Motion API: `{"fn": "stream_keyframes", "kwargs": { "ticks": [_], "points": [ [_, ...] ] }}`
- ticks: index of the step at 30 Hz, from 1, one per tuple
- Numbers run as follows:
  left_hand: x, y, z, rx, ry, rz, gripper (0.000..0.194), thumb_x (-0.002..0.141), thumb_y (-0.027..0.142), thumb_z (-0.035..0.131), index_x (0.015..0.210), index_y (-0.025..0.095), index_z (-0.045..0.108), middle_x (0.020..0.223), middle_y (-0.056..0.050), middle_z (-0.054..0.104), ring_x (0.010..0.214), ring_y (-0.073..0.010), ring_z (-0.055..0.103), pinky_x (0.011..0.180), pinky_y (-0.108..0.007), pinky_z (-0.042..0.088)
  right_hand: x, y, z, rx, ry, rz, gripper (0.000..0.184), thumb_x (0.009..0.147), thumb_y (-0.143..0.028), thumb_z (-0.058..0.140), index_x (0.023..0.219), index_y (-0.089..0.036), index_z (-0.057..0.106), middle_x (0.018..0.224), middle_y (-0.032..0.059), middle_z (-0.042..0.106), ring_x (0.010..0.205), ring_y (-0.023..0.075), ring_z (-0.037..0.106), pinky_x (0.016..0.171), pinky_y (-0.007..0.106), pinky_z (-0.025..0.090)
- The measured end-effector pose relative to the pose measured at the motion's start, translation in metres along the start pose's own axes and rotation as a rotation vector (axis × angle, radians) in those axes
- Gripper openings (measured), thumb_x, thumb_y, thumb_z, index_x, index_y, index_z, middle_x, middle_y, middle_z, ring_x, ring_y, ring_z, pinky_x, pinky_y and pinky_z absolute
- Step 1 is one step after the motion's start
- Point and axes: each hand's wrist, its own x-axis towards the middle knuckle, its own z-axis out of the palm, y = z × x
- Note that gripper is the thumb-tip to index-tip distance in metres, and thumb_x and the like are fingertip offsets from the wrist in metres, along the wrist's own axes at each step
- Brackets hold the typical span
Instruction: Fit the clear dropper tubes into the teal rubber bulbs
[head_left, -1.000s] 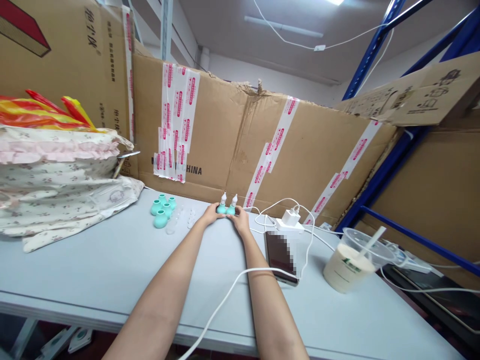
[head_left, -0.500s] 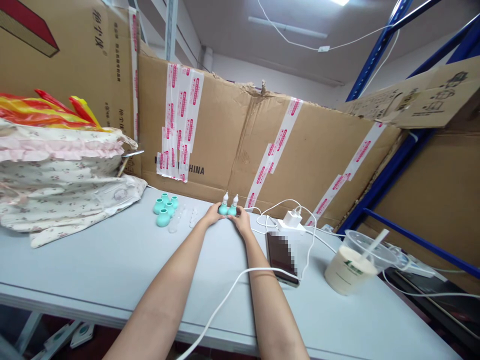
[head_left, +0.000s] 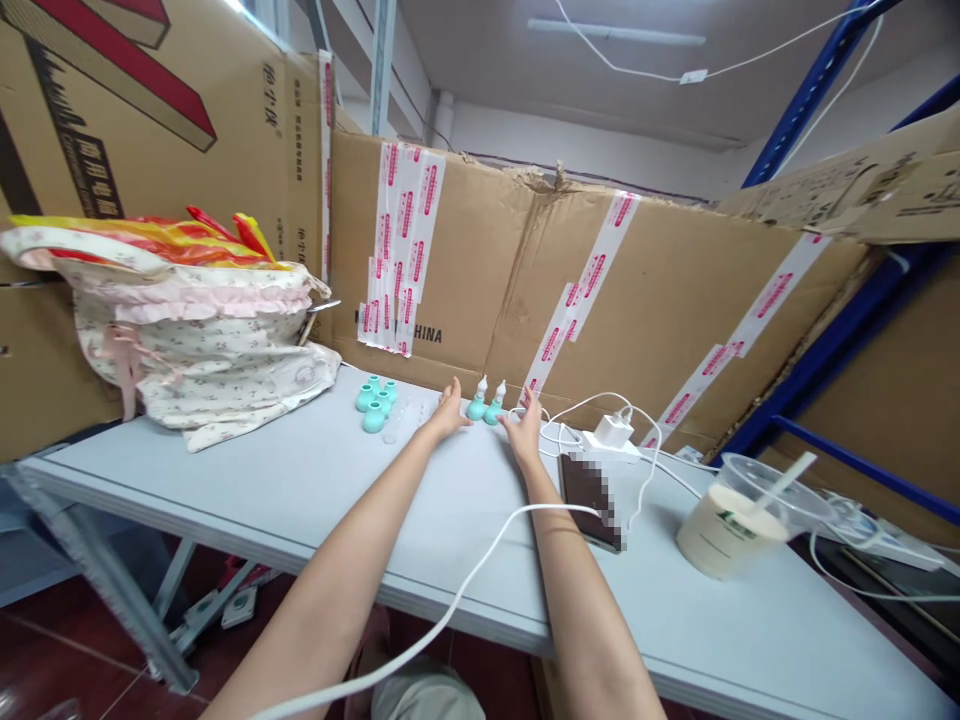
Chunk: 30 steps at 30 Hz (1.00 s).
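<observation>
Two small teal squeeze bulbs with clear-white nozzle tips stand upright side by side near the back of the table: the left bulb (head_left: 476,409) and the right bulb (head_left: 493,413). To their left is my left hand (head_left: 450,411), its fingers apart and holding nothing. On the other side my right hand (head_left: 523,427) is spread with its thumb toward the right bulb; it too is free of any object. Further left, several teal bulbs without tips (head_left: 373,417) sit in a cluster. Beside them lie clear plastic tips (head_left: 393,424), hard to make out singly.
A dark phone (head_left: 589,500) lies right of my right arm, with a white cable crossing over that arm. Behind it are a white charger (head_left: 613,430) and power strip. A drink cup (head_left: 731,530) stands at right, a floral bag (head_left: 217,340) at left. Cardboard (head_left: 480,260) walls the back.
Both hands have let go of the two tipped bulbs and moved apart to either side. The bulbs stay standing together. The camera view has turned toward the left.
</observation>
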Motion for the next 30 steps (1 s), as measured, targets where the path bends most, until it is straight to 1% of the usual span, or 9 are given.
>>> {"fn": "stream_keyframes", "kwargs": {
  "ticks": [2,4,6,8,12,15,18,26,30],
  "points": [
    [-0.004,0.011,-0.018,0.032,0.008,0.056,0.107,0.047,0.014,0.075,0.137,0.007,0.017,0.141,-0.024,0.018,0.132,-0.0345,0.012,0.105,-0.041,0.015,-0.005,-0.022,-0.002,-0.059,0.092,-0.05,0.058,0.069,-0.021,0.054,0.124,-0.016,0.036,0.122,0.0132,0.041,0.106,0.0206,0.046,0.09,0.035,0.037],
    [-0.007,0.02,-0.041,0.056,0.032,0.189,0.095,0.055,0.02,0.072,0.136,0.012,0.022,0.14,-0.019,0.021,0.132,-0.0313,0.015,0.105,-0.039,0.016,-0.01,-0.043,0.0,-0.104,0.156,-0.063,0.041,0.076,-0.02,0.045,0.116,-0.016,0.042,0.114,0.0115,0.047,0.102,0.0193,0.046,0.09,0.034,0.035],
    [-0.01,0.026,-0.067,0.092,0.117,0.337,0.077,0.065,0.025,0.065,0.133,0.015,0.03,0.137,-0.015,0.029,0.13,-0.0267,0.022,0.105,-0.037,0.018,-0.014,-0.062,0.006,-0.117,0.135,-0.073,0.027,0.08,-0.02,0.04,0.105,-0.017,0.048,0.104,0.0095,0.051,0.097,0.0186,0.047,0.088,0.033,0.035],
    [-0.013,0.026,-0.091,0.112,0.293,0.431,0.055,0.075,0.026,0.055,0.126,0.018,0.039,0.129,-0.011,0.039,0.125,-0.0226,0.03,0.104,-0.036,0.02,-0.019,-0.076,0.016,-0.108,0.037,-0.104,0.021,0.081,-0.021,0.039,0.097,-0.017,0.051,0.097,0.0077,0.053,0.091,0.0177,0.048,0.085,0.031,0.036],
    [-0.023,0.009,-0.122,0.111,0.714,0.356,0.03,0.081,0.018,0.042,0.109,0.017,0.05,0.11,-0.01,0.052,0.106,-0.0207,0.044,0.096,-0.035,0.03,-0.029,-0.091,0.038,-0.134,-0.189,-0.184,0.017,0.082,-0.022,0.043,0.094,-0.018,0.055,0.091,0.0054,0.055,0.086,0.0171,0.049,0.079,0.028,0.036],
    [-0.03,-0.006,-0.13,0.152,0.856,0.307,0.023,0.081,0.014,0.037,0.097,0.017,0.053,0.101,-0.009,0.054,0.101,-0.0207,0.044,0.094,-0.035,0.03,-0.036,-0.097,0.05,-0.208,-0.342,-0.267,0.015,0.083,-0.026,0.047,0.093,-0.02,0.057,0.088,0.0038,0.054,0.086,0.0166,0.049,0.078,0.027,0.036],
    [-0.033,-0.01,-0.13,0.164,0.905,0.308,0.021,0.08,0.013,0.037,0.094,0.018,0.052,0.098,-0.008,0.054,0.1,-0.0204,0.044,0.093,-0.035,0.03,-0.041,-0.102,0.057,-0.274,-0.427,-0.343,0.016,0.082,-0.029,0.052,0.095,-0.022,0.057,0.089,0.0028,0.055,0.088,0.0165,0.049,0.077,0.026,0.034],
    [-0.029,-0.014,-0.131,0.153,0.909,0.256,0.022,0.075,0.009,0.039,0.085,0.019,0.055,0.091,-0.007,0.054,0.095,-0.0205,0.046,0.09,-0.035,0.033,-0.046,-0.107,0.065,-0.483,-0.525,-0.36,0.011,0.08,-0.025,0.056,0.09,-0.022,0.059,0.089,0.0043,0.061,0.088,0.0196,0.051,0.074,0.031,0.03],
    [-0.028,-0.01,-0.131,0.159,0.868,0.262,0.02,0.074,0.011,0.044,0.087,0.018,0.058,0.09,-0.006,0.055,0.09,-0.02,0.048,0.085,-0.034,0.036,-0.043,-0.105,0.065,-0.362,-0.52,-0.297,0.005,0.078,-0.02,0.056,0.079,-0.02,0.061,0.082,0.0024,0.065,0.082,0.0176,0.055,0.075,0.031,0.032]
  ]
}}
